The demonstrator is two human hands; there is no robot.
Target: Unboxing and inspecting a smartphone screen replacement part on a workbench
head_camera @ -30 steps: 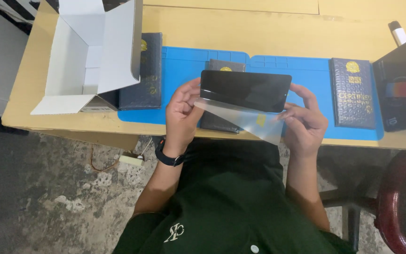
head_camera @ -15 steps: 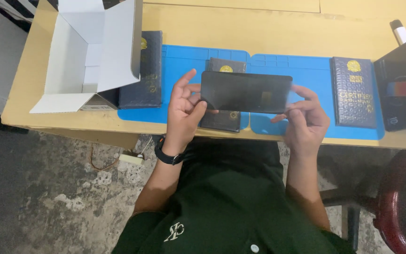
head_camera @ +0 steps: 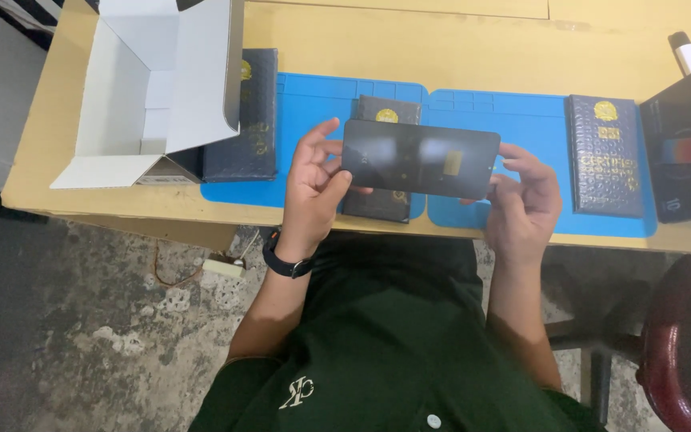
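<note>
Phone [head_camera: 419, 158], dark and flat, held level above the blue mat [head_camera: 313, 112] on the worktop [head_camera: 457, 48]; left hand [head_camera: 313, 188] and right hand [head_camera: 525, 200] each close their grip on one short end.

The person wears a dark green shirt [head_camera: 393, 344] with short sleeves, the cloth plain and slightly creased across the front. A small pale embroidered emblem [head_camera: 301, 391] sits low on the shirt in the head view, and 1 round white button [head_camera: 434, 421] shows near the bottom edge. The forearms are bare below the sleeves. On the wrist of the left hand [head_camera: 313, 188] is a black wristwatch [head_camera: 285, 263] with a dark band wrapping snugly around it. The right hand [head_camera: 523, 204] carries no band, and no rings are discernible on either.
</note>
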